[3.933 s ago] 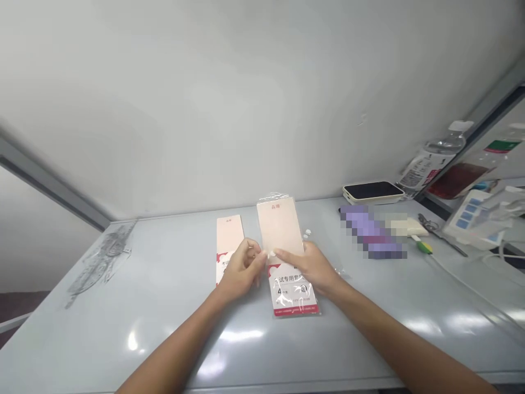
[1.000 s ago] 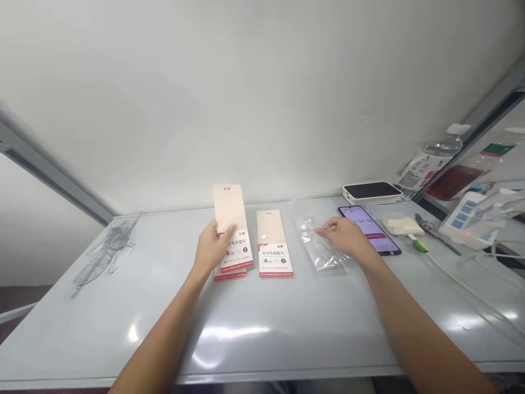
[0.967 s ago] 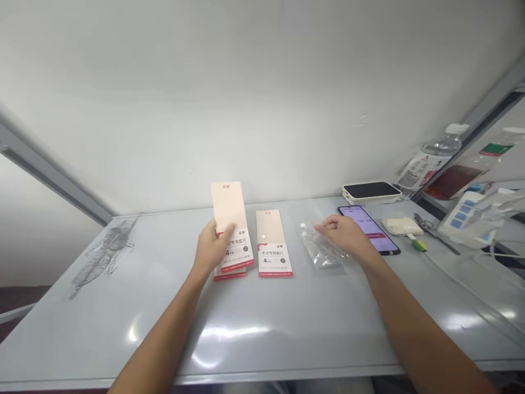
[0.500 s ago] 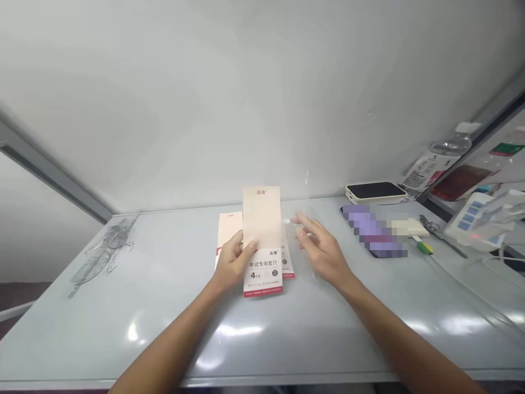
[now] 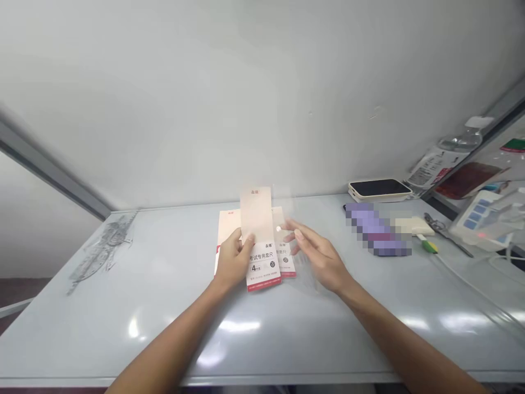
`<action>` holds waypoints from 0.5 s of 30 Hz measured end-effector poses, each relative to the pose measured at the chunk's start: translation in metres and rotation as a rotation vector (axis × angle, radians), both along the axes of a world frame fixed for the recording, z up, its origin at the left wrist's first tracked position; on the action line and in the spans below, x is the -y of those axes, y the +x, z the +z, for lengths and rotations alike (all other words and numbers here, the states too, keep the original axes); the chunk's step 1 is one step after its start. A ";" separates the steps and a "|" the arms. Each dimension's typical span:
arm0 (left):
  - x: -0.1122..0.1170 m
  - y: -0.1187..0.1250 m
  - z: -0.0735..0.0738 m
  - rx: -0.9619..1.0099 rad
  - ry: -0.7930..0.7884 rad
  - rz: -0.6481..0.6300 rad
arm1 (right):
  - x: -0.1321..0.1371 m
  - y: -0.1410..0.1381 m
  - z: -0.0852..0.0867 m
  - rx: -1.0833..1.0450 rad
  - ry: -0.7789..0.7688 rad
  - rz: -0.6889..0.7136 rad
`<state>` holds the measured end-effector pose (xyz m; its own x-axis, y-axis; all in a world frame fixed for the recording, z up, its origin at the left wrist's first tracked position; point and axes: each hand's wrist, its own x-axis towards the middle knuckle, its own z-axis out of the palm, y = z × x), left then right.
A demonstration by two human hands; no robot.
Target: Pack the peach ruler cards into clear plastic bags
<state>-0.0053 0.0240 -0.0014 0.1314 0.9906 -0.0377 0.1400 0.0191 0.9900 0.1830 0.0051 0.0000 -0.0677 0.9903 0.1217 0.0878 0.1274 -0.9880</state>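
My left hand (image 5: 233, 261) is closed on a tall card (image 5: 258, 232) with a beige top and a white and red bottom, and holds it upright above the grey table (image 5: 164, 306). My right hand (image 5: 319, 256) is just to the right of it, fingers pinched on a clear plastic sleeve (image 5: 284, 210) that is faint and blurred against the card. Two more cards of the same kind lie flat on the table: one (image 5: 226, 232) is behind my left hand, the other (image 5: 286, 261) is between my hands.
A pile of clear plastic pieces (image 5: 102, 251) lies at the table's left. To the right are a pixelated phone (image 5: 377, 236), a white-cased device (image 5: 379, 189), a water bottle (image 5: 445, 156), scissors (image 5: 445, 232), a green and yellow object (image 5: 429, 245) and a power strip (image 5: 486, 213).
My left hand carried a card from the left pile toward the middle. My right hand lifted the clear sleeve off the table and brought it left, next to the card.
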 end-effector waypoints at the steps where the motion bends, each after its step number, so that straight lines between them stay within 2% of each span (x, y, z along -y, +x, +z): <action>1: 0.000 0.000 0.000 0.010 0.008 -0.010 | 0.000 0.000 0.001 -0.061 -0.026 0.017; 5: 0.000 0.000 0.001 0.037 0.041 -0.022 | -0.002 0.000 0.007 -0.425 -0.163 0.134; 7: -0.001 -0.001 0.000 0.043 0.067 0.014 | -0.004 0.001 0.010 -0.570 -0.238 0.179; 11: -0.005 -0.005 0.002 0.083 0.119 0.100 | -0.006 0.005 0.012 -0.749 -0.336 0.260; 15: -0.007 -0.006 0.005 0.124 0.128 0.138 | -0.006 0.004 0.011 -0.841 -0.404 0.311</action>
<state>-0.0113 0.0305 0.0034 -0.0095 0.9952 0.0972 0.0219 -0.0970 0.9950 0.1872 0.0109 0.0113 -0.3789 0.9206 -0.0942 -0.6441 -0.3354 -0.6875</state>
